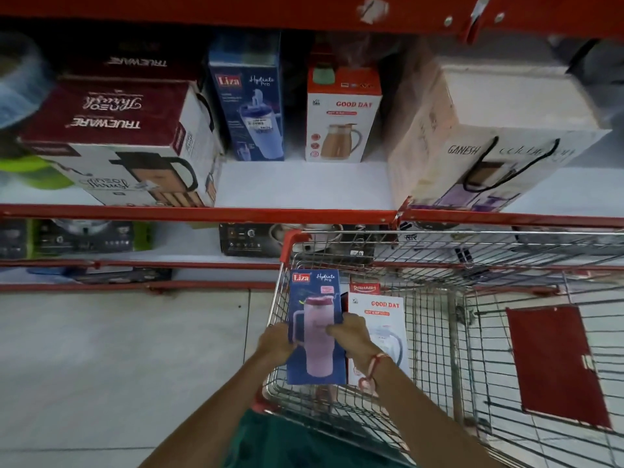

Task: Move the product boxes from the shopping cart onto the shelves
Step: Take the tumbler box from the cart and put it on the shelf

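A blue Liza tumbler box with a pink cup pictured on it stands at the left end of the wire shopping cart. My left hand grips its left edge and my right hand grips its right edge. Beside it in the cart stands a white Good Day jug box, partly hidden behind my right wrist. On the white shelf above, another blue Liza box and an orange-topped Good Day box stand upright at the back.
A maroon Trueware box lies at shelf left and a large Ganesh box at shelf right. Red shelf rails run across. Lower shelves hold dark appliance boxes. A red flap hangs in the cart. Tiled floor lies at left.
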